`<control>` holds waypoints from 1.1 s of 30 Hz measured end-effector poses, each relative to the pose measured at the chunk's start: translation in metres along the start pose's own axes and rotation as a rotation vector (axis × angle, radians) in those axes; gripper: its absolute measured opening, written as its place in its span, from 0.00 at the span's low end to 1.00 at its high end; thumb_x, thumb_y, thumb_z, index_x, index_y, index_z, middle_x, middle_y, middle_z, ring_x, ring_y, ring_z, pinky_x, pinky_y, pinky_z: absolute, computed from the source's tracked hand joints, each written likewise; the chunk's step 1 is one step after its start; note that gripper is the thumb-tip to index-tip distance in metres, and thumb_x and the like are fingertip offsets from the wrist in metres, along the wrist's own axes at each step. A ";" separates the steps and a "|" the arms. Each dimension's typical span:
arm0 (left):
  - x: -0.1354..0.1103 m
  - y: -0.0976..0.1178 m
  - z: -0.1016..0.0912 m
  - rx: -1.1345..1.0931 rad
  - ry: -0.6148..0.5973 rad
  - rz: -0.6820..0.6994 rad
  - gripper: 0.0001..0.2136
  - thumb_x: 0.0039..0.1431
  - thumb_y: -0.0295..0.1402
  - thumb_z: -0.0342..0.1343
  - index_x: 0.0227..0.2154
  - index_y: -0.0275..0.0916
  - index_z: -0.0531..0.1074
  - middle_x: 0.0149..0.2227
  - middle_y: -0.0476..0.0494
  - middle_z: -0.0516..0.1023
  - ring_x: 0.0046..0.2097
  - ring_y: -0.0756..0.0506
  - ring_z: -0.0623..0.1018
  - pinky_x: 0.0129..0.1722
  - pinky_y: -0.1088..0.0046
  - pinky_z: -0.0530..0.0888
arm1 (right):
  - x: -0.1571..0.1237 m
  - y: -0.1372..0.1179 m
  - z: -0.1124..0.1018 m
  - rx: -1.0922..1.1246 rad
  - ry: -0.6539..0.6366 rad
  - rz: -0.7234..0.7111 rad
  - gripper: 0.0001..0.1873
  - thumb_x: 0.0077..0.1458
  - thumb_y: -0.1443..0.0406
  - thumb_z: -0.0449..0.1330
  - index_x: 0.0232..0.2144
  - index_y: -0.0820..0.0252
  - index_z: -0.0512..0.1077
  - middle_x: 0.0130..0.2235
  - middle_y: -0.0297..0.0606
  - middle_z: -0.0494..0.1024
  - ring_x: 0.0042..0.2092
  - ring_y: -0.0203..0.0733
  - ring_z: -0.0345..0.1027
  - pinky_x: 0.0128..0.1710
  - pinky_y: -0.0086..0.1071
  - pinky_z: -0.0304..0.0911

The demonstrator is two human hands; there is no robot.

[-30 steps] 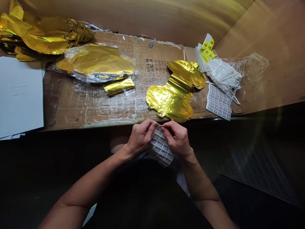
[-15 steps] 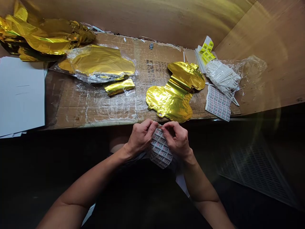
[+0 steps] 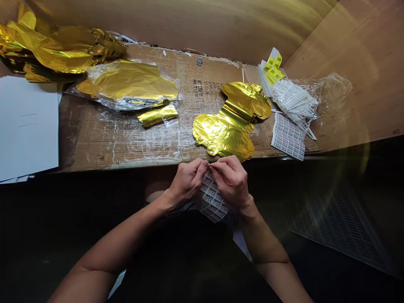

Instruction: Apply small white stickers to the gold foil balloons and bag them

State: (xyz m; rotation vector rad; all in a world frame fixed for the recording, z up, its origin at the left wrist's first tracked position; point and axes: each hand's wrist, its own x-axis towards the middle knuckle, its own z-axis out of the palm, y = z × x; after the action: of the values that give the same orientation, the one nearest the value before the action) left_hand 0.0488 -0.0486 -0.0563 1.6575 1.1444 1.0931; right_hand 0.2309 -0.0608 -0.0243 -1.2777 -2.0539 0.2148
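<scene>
My left hand (image 3: 187,183) and my right hand (image 3: 232,181) hold a sheet of small printed stickers (image 3: 211,202) up near the table's front edge. The fingertips of both hands pinch together at its top edge, hiding that corner. Just beyond my right hand lies a flat, boot-shaped gold foil balloon (image 3: 229,124), nearly touching my knuckles. A second gold foil piece in clear plastic (image 3: 132,84) lies farther left.
A heap of gold foil (image 3: 59,48) sits at the back left, above white paper sheets (image 3: 27,126). At right are a bagged bundle of white sticks (image 3: 293,101), another sticker sheet (image 3: 288,136) and yellow labels (image 3: 273,63). Cardboard walls surround the taped cardboard top (image 3: 110,143).
My right hand has shifted slightly up and toward the left hand, and its fingers now cover more of the sticker sheet's top. The sheet itself has barely moved.
</scene>
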 end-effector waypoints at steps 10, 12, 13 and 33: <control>-0.003 -0.005 -0.009 0.078 0.073 -0.100 0.20 0.76 0.40 0.48 0.25 0.40 0.65 0.22 0.52 0.67 0.24 0.51 0.65 0.27 0.71 0.60 | 0.004 -0.002 0.001 -0.001 0.058 0.044 0.07 0.67 0.65 0.61 0.34 0.55 0.75 0.33 0.38 0.78 0.38 0.44 0.72 0.46 0.44 0.63; -0.004 -0.007 -0.010 0.077 0.057 -0.108 0.21 0.76 0.42 0.48 0.24 0.41 0.64 0.21 0.53 0.65 0.24 0.51 0.64 0.27 0.71 0.59 | 0.024 0.014 -0.009 0.096 0.020 0.197 0.10 0.67 0.62 0.61 0.31 0.57 0.73 0.33 0.37 0.78 0.37 0.42 0.71 0.43 0.40 0.63; -0.004 -0.007 -0.010 0.071 0.038 -0.108 0.21 0.76 0.42 0.48 0.24 0.41 0.63 0.21 0.53 0.64 0.24 0.51 0.63 0.26 0.71 0.59 | 0.037 0.024 -0.013 0.131 -0.023 0.268 0.11 0.66 0.61 0.62 0.30 0.57 0.73 0.32 0.36 0.77 0.35 0.41 0.70 0.40 0.38 0.63; 0.023 -0.014 -0.015 0.548 -0.144 0.560 0.11 0.77 0.32 0.51 0.41 0.36 0.77 0.58 0.36 0.82 0.56 0.36 0.78 0.54 0.53 0.78 | 0.083 0.078 0.005 -0.455 -0.216 0.273 0.17 0.70 0.51 0.59 0.37 0.57 0.70 0.39 0.42 0.79 0.42 0.49 0.69 0.44 0.38 0.54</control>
State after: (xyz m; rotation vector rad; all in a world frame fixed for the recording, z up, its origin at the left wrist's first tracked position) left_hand 0.0358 -0.0209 -0.0610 2.5512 0.9560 1.0100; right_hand 0.2619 0.0494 -0.0263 -1.8873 -2.1800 0.0029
